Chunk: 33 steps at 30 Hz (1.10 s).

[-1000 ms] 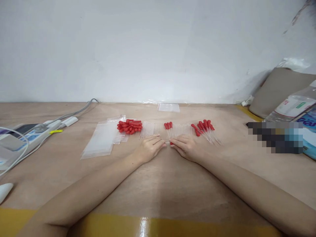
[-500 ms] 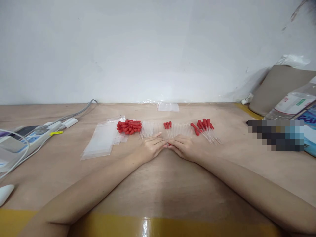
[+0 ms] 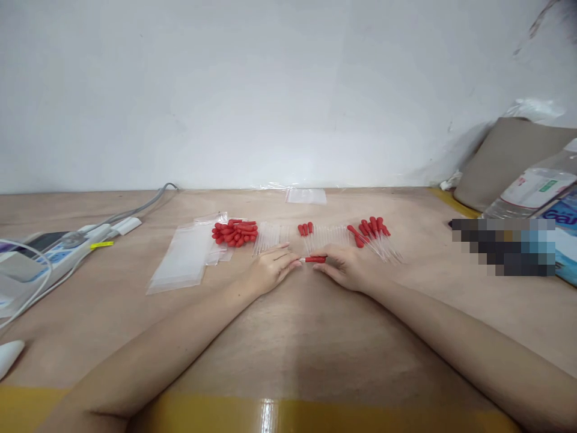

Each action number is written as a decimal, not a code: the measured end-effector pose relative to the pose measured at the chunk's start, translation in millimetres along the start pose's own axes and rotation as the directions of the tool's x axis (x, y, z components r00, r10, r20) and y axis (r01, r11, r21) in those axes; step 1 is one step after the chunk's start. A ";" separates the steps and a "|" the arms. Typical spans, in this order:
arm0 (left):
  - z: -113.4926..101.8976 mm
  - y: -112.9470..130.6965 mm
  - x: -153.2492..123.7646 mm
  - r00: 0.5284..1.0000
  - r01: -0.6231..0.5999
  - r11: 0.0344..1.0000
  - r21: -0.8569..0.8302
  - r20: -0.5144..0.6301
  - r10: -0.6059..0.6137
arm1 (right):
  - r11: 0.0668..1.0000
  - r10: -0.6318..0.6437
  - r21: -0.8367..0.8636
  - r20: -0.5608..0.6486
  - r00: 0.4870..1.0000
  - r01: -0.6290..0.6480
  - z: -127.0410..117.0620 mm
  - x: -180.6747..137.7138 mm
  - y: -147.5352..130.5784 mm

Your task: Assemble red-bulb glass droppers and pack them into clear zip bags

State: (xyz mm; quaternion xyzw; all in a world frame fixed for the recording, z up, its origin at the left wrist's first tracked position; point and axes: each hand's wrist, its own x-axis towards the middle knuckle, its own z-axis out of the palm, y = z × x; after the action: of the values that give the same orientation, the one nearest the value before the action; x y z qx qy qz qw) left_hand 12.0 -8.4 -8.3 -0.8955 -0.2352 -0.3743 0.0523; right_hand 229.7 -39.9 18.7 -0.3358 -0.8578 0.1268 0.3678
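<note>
My left hand [image 3: 270,269] and my right hand [image 3: 345,267] meet on the wooden table [image 3: 288,337], pinching one dropper [image 3: 313,260] between them; its red bulb shows in the gap, the glass end at my left fingers. Just beyond my hands lies a row of clear glass tubes [image 3: 270,236], a few with red bulbs [image 3: 305,229] fitted. A heap of loose red bulbs [image 3: 235,232] sits to the left. Several finished droppers [image 3: 374,234] lie to the right.
Clear plastic bags [image 3: 184,258] lie left of the bulbs, another small bag [image 3: 306,195] near the wall. A white device with cables [image 3: 54,252] is at far left. A water bottle [image 3: 532,192] and brown pouch [image 3: 505,156] stand at right. Yellow tape [image 3: 270,415] edges the table.
My hands have drawn slightly apart, so the dropper's red bulb, which was hidden between my fingertips, now shows between them.
</note>
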 end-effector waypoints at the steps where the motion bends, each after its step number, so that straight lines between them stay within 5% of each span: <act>1: -1.7 0.5 1.0 1.000 0.004 1.000 -0.011 -0.001 -0.004 | 0.999 0.011 0.048 -0.034 0.999 -0.010 1.0 0.9 1.7; 5: -12.3 1.2 6.5 0.980 0.191 0.981 -0.011 -0.061 -0.192 | 0.961 0.175 0.240 -0.159 0.972 -0.134 -4.8 13.1 16.7; 8: -17.3 -0.5 8.9 0.905 0.415 0.907 0.070 -0.135 -0.403 | 0.889 0.319 0.388 -0.149 0.936 -0.242 -16.6 34.8 31.8; 11: -15.7 -2.8 9.1 0.867 0.497 0.848 0.184 -0.147 -0.476 | 0.842 0.440 0.401 -0.121 0.890 -0.362 -21.5 64.1 42.6; 14: -11.5 -4.2 8.0 0.872 0.489 0.841 0.232 -0.128 -0.471 | 0.832 0.544 0.147 -0.022 0.839 -0.535 -10.7 91.8 45.6; 17: -9.0 -5.1 6.6 0.877 0.480 0.841 0.250 -0.109 -0.468 | 0.800 0.590 -0.156 0.032 0.807 -0.579 10.4 109.1 43.7; 23: -8.7 -4.8 6.4 0.871 0.487 0.827 0.282 -0.081 -0.485 | 0.721 0.629 -0.338 -0.047 0.776 -0.605 34.5 111.5 41.5; 30: -8.6 -1.1 7.7 0.869 0.485 0.817 0.312 -0.065 -0.491 | 0.671 0.613 -0.467 -0.088 0.785 -0.576 -22.8 78.2 43.3; 33: -7.5 -0.3 9.5 0.878 0.466 0.824 0.323 -0.056 -0.475 | 0.603 0.723 -0.558 0.080 0.686 -0.571 -57.8 57.6 41.3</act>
State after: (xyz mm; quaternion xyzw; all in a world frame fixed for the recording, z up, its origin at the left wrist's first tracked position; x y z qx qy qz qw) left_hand 12.8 -6.6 3.6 -0.7934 -0.5078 -0.3195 0.1029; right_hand 261.9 27.6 71.3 -0.6850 -0.7213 0.0800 0.0638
